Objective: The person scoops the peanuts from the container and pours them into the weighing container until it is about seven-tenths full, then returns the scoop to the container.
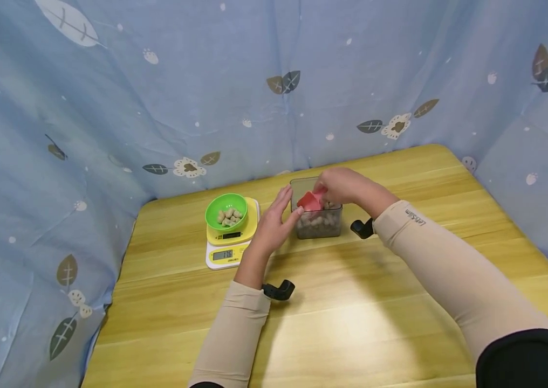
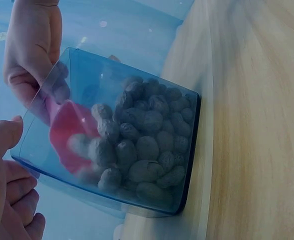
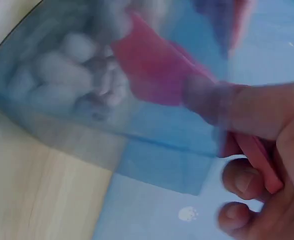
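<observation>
A pink scoop (image 1: 310, 201) dips into a see-through grey container (image 1: 319, 230) of unshelled peanuts (image 2: 148, 131). My right hand (image 1: 347, 186) grips the scoop's handle (image 3: 259, 161), with the thumb along it near the bowl of the scoop. In the left wrist view, the scoop's bowl (image 2: 72, 132) is among the upper peanuts, some lying at its mouth. My left hand (image 1: 274, 223) rests at the container's left side, fingers extended and thumb (image 2: 6, 134) by the front rim. Blur softens the scoop and peanuts in the right wrist view.
Left of the container stands a yellow and white kitchen scale (image 1: 249, 222) with a lit display (image 1: 223, 255). On it sits a green bowl (image 1: 212, 207) with several peanuts (image 1: 230, 216). A blue patterned curtain (image 1: 235, 81) hangs behind the wooden table (image 1: 342, 323).
</observation>
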Motion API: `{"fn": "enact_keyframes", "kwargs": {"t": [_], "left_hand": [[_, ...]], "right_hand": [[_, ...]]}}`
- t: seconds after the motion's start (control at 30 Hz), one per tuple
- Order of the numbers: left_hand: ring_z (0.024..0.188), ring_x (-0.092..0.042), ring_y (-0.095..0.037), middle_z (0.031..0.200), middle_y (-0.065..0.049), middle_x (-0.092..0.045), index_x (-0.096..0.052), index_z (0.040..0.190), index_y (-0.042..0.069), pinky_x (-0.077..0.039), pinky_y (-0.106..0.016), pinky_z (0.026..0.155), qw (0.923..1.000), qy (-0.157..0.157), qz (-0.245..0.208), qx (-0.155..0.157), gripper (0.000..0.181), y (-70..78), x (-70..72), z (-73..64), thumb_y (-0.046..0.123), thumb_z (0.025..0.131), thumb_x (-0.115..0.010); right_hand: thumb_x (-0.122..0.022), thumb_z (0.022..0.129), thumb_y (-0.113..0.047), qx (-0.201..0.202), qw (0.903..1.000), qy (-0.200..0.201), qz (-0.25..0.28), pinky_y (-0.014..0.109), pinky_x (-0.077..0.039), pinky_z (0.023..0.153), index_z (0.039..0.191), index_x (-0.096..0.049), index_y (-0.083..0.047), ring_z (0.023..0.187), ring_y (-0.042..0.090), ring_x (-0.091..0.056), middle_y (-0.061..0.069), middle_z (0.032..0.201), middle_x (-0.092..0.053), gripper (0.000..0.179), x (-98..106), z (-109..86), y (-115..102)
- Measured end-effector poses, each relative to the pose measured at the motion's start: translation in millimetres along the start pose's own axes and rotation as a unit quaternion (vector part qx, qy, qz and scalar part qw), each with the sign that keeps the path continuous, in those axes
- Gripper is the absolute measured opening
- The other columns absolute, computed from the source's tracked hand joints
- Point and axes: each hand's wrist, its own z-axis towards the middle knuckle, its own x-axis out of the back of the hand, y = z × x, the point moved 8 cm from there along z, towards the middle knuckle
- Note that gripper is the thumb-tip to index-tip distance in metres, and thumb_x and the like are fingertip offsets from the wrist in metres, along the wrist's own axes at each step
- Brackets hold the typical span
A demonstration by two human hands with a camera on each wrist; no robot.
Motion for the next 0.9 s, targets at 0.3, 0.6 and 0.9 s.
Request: {"fn": "enact_keyframes", "kwargs": {"t": [0.3, 0.6, 0.9], "left_hand": [[0.15, -0.018, -0.01, 0.162, 0.02, -0.015, -0.026, 0.157, 0.027, -0.026, -0.041, 0.12, 1.0, 0.001, 0.002, -0.001, 0.067, -0.4, 0.1, 2.0, 0.053, 0.099, -0.048], [0.15, -0.018, -0.012, 0.163, 0.015, -0.016, -0.025, 0.157, 0.026, -0.026, -0.043, 0.12, 1.0, -0.002, 0.002, -0.003, 0.067, 0.0, -2.9, 1.9, 0.052, 0.1, -0.047], [0.15, -0.019, -0.012, 0.163, 0.015, -0.016, -0.024, 0.157, 0.028, -0.025, -0.041, 0.121, 1.0, 0.001, -0.002, 0.0, 0.066, -3.1, -1.8, 3.1, 0.053, 0.1, -0.047]], "right_hand": [[-0.074, 0.084, -0.003, 0.067, 0.9942, 0.056, -0.062, 0.04, -0.056, 0.074, 0.091, -0.079, -0.014, 0.083, 0.023, -0.067, 0.003, 0.089, -0.071, 0.014, 2, -1.3, -7], [-0.071, 0.085, -0.005, 0.023, 0.9969, -0.029, 0.07, 0.032, -0.053, 0.07, 0.097, -0.078, -0.009, 0.077, 0.015, -0.062, 0.003, 0.092, -0.074, 0.014, -2, 0.4, 14], [-0.062, 0.088, -0.005, -0.006, 0.9981, -0.001, 0.062, 0.033, -0.047, 0.068, 0.096, -0.076, -0.006, 0.073, 0.019, -0.055, 0.004, 0.085, -0.071, 0.016, -5, 0.7, 14]]}}
